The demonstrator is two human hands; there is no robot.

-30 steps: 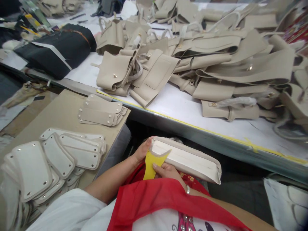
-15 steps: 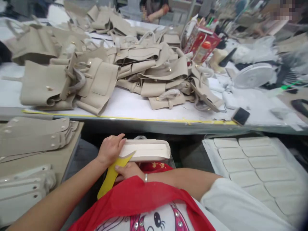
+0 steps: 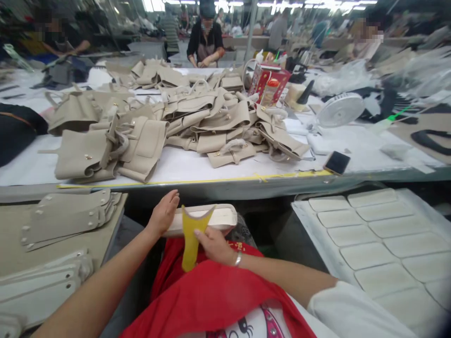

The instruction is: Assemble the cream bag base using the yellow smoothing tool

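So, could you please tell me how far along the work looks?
Several beige bags already have handles. In hand are a yellow tool, held by the right hand, and a cream piece, its end at the left hand. Left to do, perhaps, are the pale panels laid in rows at the right.

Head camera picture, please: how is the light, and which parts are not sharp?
Head view: ceiling lights glare white at the top; the space under the table is dark; the thin plastic at right looks smeared; the lower right corner darkens; the yellow tool is clearer.
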